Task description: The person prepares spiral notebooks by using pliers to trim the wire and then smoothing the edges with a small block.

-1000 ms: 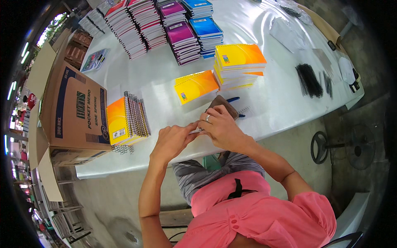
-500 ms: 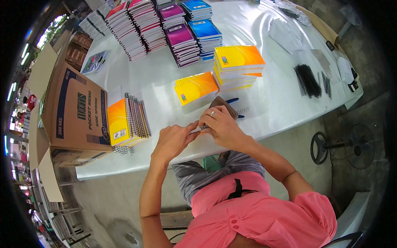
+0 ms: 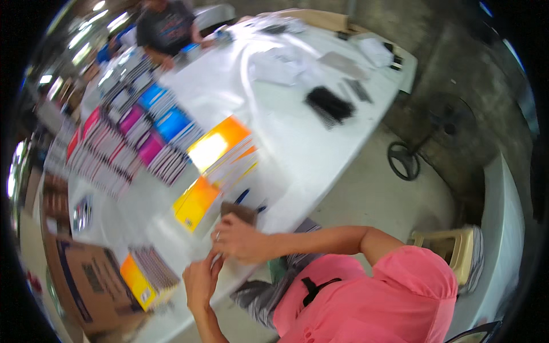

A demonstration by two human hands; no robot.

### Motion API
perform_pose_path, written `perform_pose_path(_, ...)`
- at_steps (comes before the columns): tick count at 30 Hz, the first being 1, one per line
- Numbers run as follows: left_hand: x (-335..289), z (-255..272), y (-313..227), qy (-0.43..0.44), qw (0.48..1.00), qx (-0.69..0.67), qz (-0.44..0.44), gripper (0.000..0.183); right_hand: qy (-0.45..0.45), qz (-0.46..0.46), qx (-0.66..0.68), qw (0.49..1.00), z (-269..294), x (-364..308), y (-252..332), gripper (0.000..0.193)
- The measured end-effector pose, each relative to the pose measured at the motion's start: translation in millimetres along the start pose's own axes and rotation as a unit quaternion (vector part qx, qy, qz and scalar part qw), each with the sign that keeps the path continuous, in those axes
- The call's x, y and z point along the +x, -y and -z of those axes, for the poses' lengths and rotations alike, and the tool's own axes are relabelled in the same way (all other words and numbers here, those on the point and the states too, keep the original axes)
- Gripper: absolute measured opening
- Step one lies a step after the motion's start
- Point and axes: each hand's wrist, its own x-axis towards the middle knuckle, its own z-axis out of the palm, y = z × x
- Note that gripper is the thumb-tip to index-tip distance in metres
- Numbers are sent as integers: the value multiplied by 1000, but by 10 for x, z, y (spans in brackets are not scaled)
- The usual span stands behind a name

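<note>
My left hand (image 3: 200, 281) and my right hand (image 3: 239, 240) meet over the near table edge, with fingers pinched together. Whatever they hold is hidden and smeared by motion. A ring shows on my right hand. Just beyond it lies a brown block-like piece (image 3: 240, 213), with a dark blue handle-like end (image 3: 243, 195) sticking out beside it. Farther off is a low pile of yellow-orange spiral notebooks (image 3: 195, 208), touching a taller yellow-orange stack (image 3: 220, 143). Left of my left hand stands a row of similar notebooks (image 3: 140, 281), their wire spines facing up.
An open cardboard box (image 3: 94, 283) stands at the left. Stacks of blue notebooks (image 3: 176, 124), purple and red ones fill the far left of the white table (image 3: 286, 157). Black coils (image 3: 330, 106) lie at the far right. A person (image 3: 166, 28) stands across the table; a fan (image 3: 452, 117) is at right.
My view has swung to the right, shifting the table leftward and tilting it, and bringing another person into sight. My hands stay together by the brown piece; the coil glimpsed between them is now hidden.
</note>
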Motion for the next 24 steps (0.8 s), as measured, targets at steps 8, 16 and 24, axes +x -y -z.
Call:
perform_pose_path(8,51,46,-132,27,999,9,21,27,10,-10,3,1000,-37,-86,2,25)
perform_pose_path(16,50,-74,-57,2,1000,12,18,33,-44,-21,12,999,-41,-98,-46,19)
perform_pose_path(24,35,40,-80,37,999,11,15,30,-38,24,-33,998,-6,-82,-47,19)
